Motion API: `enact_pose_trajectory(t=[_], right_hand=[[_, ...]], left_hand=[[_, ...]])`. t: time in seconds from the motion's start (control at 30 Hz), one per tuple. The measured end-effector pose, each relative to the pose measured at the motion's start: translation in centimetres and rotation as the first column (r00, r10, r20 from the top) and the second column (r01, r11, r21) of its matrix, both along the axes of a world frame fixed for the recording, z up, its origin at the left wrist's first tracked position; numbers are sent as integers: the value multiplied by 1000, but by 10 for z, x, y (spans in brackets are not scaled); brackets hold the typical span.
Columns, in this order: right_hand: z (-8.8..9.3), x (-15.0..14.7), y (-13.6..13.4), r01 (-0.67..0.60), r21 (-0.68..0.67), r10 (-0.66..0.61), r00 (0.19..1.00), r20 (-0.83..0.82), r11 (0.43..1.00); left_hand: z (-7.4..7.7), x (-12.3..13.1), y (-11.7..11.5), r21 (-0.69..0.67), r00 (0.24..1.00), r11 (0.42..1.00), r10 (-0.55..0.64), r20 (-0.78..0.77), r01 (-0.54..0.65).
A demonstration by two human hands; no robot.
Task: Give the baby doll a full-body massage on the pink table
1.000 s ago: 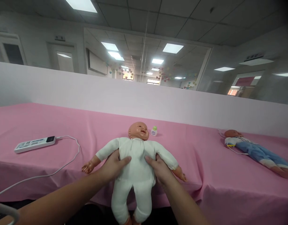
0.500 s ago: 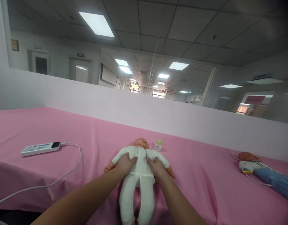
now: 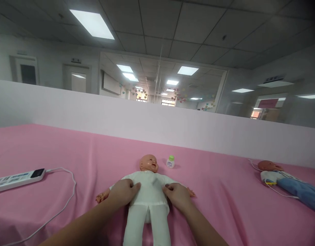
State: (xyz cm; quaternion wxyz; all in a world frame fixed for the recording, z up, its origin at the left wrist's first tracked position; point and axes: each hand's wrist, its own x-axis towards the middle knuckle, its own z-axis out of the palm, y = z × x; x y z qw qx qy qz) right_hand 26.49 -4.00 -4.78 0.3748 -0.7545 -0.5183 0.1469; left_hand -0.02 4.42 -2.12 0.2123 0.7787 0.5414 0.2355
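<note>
A baby doll in a white top and white trousers lies on its back, head away from me, its face turned to the right. My left hand is closed on the doll's left-side upper body, thumb on the chest and fingers hidden beneath the arm. On the other side my right hand grips the top near the armpit, thumb and fingers pressed together. Just beyond the doll's head stands a small clear bottle with a green cap, apart from both hands.
Pink cloth covers the table. At the left lies a white device with a dark screen and a white cable. A second doll in blue trousers lies at the right. Behind runs a low white wall with glass above.
The doll's head has tipped up and turned, so more of its face shows. Both hands stay on its sides, somewhat wider apart. The view has shifted to the right.
</note>
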Motion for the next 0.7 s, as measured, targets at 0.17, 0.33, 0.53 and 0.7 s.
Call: enact_pose_trajectory(t=[0.17, 0.33, 0.53, 0.7], right_hand=[[20, 11, 27, 94, 118, -93, 995, -22, 989], [29, 6, 99, 57, 306, 55, 936, -348, 950], [3, -5, 171, 91, 375, 125, 849, -514, 922], [-24, -13, 195, 50, 434, 265, 728, -632, 899]], left_hand=[[26, 19, 16, 45, 997, 999, -17, 73, 14], [33, 71, 61, 81, 921, 995, 19, 389, -54], [4, 112, 123, -157, 767, 987, 136, 626, -47], [-22, 118, 138, -239, 665, 970, 153, 731, 40]])
